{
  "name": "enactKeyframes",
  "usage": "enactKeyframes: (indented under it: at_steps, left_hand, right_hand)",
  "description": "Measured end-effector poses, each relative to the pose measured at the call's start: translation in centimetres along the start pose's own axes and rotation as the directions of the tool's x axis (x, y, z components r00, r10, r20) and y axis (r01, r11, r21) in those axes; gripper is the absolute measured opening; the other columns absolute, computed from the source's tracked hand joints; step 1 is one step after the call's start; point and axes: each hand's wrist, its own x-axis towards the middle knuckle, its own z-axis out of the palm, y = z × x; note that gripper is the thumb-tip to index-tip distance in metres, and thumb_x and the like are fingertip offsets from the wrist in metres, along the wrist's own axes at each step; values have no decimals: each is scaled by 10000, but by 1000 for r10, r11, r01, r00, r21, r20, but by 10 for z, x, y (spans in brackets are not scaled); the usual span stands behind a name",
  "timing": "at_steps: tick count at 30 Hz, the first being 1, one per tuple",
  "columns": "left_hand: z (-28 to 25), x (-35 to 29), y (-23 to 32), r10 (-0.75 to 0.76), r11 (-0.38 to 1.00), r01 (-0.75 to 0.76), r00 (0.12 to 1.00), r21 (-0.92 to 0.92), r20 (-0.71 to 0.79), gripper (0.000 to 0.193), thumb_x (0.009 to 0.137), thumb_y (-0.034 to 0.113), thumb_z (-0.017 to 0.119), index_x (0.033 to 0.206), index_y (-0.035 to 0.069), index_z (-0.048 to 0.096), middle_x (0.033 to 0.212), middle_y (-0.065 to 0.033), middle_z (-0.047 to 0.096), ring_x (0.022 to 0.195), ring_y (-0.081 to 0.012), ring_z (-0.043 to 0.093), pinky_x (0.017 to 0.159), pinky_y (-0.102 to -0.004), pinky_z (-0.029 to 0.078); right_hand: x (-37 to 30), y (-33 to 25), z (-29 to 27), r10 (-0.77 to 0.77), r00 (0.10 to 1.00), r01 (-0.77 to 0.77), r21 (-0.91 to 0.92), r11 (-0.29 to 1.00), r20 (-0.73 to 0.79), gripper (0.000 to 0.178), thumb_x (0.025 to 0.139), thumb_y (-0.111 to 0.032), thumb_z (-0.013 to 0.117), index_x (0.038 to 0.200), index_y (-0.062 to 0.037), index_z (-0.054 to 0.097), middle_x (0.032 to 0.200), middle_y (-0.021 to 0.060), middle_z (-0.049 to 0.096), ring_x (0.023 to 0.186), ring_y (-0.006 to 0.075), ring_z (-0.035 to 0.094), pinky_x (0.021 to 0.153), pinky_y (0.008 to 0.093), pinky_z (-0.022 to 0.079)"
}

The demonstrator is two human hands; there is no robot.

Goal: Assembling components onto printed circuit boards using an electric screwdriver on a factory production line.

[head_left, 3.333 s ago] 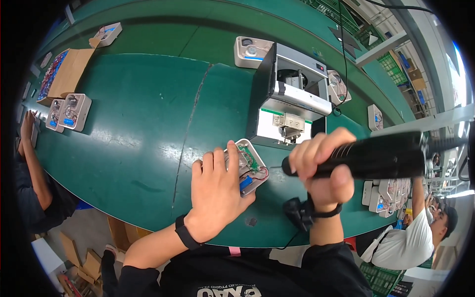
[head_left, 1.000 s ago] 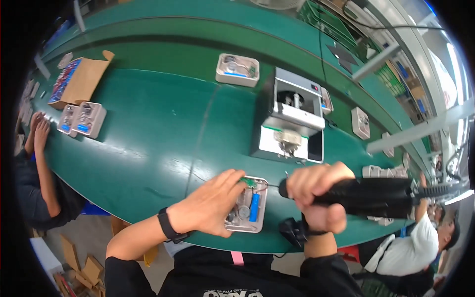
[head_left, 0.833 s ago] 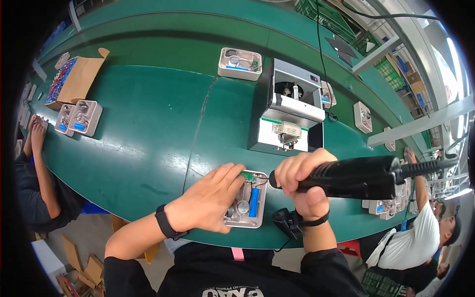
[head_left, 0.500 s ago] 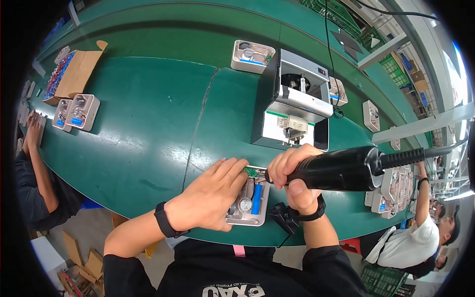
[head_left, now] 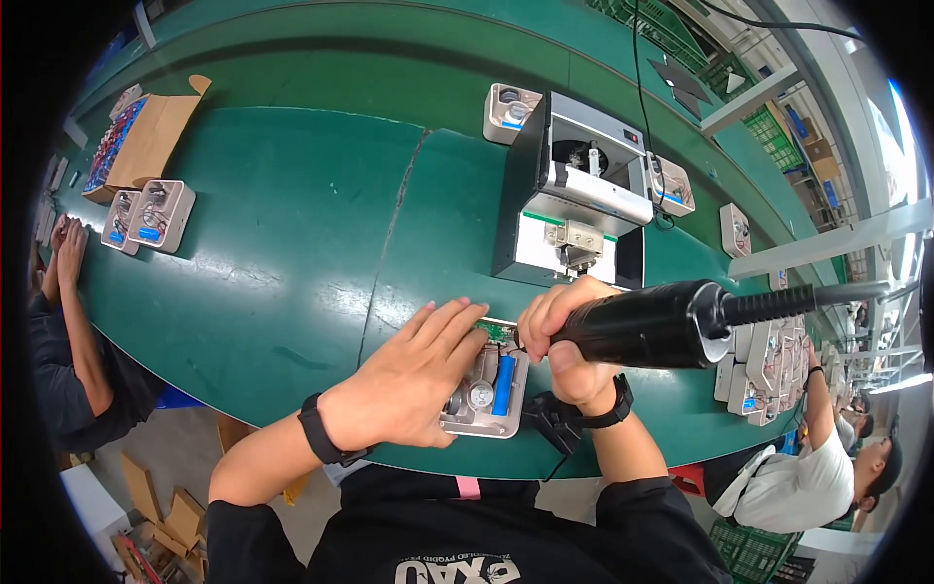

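Observation:
On the green table in front of me lies a pale plastic housing [head_left: 513,420], open side up. Inside it are a blue cylindrical cell [head_left: 503,385], a round silvery part [head_left: 481,394], thin wires and a green circuit board [head_left: 494,333] at the far end. My left hand [head_left: 404,375] spans the housing's left side, fingers over the far edge and thumb by the near edge, gripping it. A black electric screwdriver [head_left: 642,326] is wrapped in my right hand [head_left: 567,331], tilted with its tip towards the board's right end. My fingers hide the tip.
Beyond my hands stands a black-and-silver screw feeder [head_left: 584,195]. Housings [head_left: 508,112] sit on the belt behind it, and others are stacked [head_left: 769,365] at right beside a co-worker [head_left: 803,477]. Farther left are two housings [head_left: 161,219] and a cardboard box [head_left: 151,141] of parts.
The housings on the belt have slid to the right. My right hand and the screwdriver have shifted slightly left and away from me; the held housing has moved only a little.

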Motion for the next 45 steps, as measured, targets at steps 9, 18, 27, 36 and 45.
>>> enactKeyframes:
  at_steps: [9, 18, 27, 36, 45]
  left_hand:
    - [-24, -6, 17, -158, 987, 158, 986, -5, 62, 1054, 645, 348, 836, 1488, -45, 339, 1479, -258, 383, 1365, -408, 397, 1163, -560, 281]
    - [12, 17, 3, -155, 984, 169, 968, 52, -197, 926, 650, 378, 835, 1403, -20, 471, 1333, -162, 523, 1238, -317, 487, 1049, -493, 355]
    - [16, 23, 4, -174, 981, 188, 962, 48, -208, 940, 628, 395, 843, 1403, 4, 482, 1327, -140, 528, 1236, -316, 492, 1040, -481, 363]
    - [13, 24, 4, -187, 979, 199, 964, 44, -189, 937, 636, 404, 837, 1403, 0, 480, 1328, -134, 529, 1235, -319, 493, 1043, -489, 362]
    - [1, 15, 18, -246, 960, 257, 963, 107, -110, 907, 645, 242, 817, 1428, -8, 434, 1339, -175, 510, 1277, -331, 479, 1051, -503, 373]
  right_hand:
    - [55, -48, -27, -337, 936, 325, -117, 939, -99, 399, 910, -396, 650, 876, -47, 460, 621, 53, 480, 497, 173, 453, 501, 335, 427]
    - [36, -38, -20, -134, 986, 133, -22, 991, -95, 430, 868, -399, 724, 866, -49, 475, 620, 52, 494, 506, 161, 470, 503, 321, 429]
    - [21, -7, -4, -18, 995, 25, 73, 997, -100, 411, 830, -340, 783, 852, -41, 503, 627, 51, 520, 511, 144, 489, 504, 306, 445]
    - [16, 12, -14, -84, 996, 79, -147, 986, -33, 368, 837, -279, 771, 864, -16, 515, 630, 65, 535, 513, 141, 488, 505, 298, 454]
    - [15, 13, -3, -56, 995, 55, -9, 998, -83, 364, 843, -290, 753, 858, -41, 489, 616, 56, 518, 496, 157, 478, 489, 310, 432]
